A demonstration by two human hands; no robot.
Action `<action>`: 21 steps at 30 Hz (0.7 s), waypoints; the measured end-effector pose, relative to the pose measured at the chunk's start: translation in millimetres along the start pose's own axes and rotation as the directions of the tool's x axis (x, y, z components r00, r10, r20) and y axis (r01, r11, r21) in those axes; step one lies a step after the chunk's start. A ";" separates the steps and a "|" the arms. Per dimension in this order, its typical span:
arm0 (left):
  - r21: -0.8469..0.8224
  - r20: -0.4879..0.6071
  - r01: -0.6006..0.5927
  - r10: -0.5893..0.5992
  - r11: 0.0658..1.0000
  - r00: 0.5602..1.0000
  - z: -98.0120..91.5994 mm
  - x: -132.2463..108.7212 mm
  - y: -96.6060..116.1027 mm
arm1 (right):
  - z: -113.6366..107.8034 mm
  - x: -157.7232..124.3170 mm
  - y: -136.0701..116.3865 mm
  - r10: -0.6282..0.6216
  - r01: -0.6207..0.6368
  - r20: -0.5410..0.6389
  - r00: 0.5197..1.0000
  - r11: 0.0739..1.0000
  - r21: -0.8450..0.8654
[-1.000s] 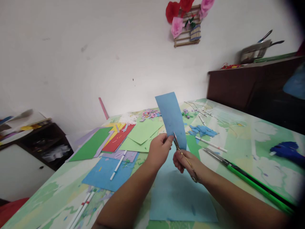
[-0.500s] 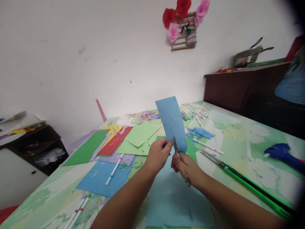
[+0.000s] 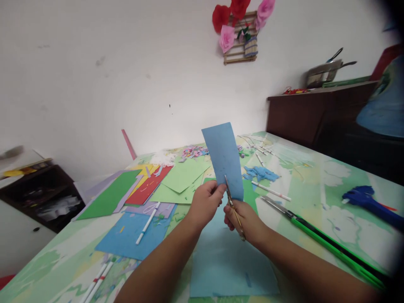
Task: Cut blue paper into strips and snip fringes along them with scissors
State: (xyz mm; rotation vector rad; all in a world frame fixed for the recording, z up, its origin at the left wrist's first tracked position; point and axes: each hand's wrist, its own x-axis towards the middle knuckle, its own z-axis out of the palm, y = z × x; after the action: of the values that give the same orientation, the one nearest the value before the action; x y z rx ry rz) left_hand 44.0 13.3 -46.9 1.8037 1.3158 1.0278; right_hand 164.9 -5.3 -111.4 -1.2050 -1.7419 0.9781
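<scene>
while the left hand [image 3: 204, 202] pinches the lower left edge of one smooth, light-blue rectangular paper strip [image 3: 222, 151], thumb pressed to bent fingers, the right hand [image 3: 246, 219] has its fingers curled closed round one pair of slim gold-coloured metal scissors [image 3: 232, 205]. strip stands raised above the table, slightly bowed; scissor tips lie against its lower part. blade gap: cannot tell.

beneath the hands, one flat light-blue rectangular sheet [image 3: 230, 265] on a green-and-white patterned tablecloth [image 3: 312, 185]. to the left: one red sheet [image 3: 148, 185], two overlapping pale-green sheets [image 3: 186, 173], and one mid-blue sheet [image 3: 126, 235] with one white cylindrical pen [image 3: 147, 223] across it. two white red-banded pens [image 3: 101, 279] lie side by side, nearer. to the right: one long bright-green utility knife [image 3: 330, 248], metal blade out; one ragged-edged, rough blue piece [image 3: 261, 173]. on the wall, two red and two pink ruffled flowers [image 3: 227, 38].
</scene>
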 end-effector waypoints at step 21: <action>-0.210 -0.231 -0.082 0.032 0.974 0.972 -9.0 3.1 3.8 | 4.5 0.0 3.4 -0.008 0.010 0.066 0.998 1.000 -0.025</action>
State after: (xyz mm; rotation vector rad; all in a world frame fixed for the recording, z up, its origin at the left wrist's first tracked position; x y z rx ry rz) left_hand 38.2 15.9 -38.8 1.6035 1.2320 1.3870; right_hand 162.0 -5.1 -116.2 -1.1918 -1.8151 1.0036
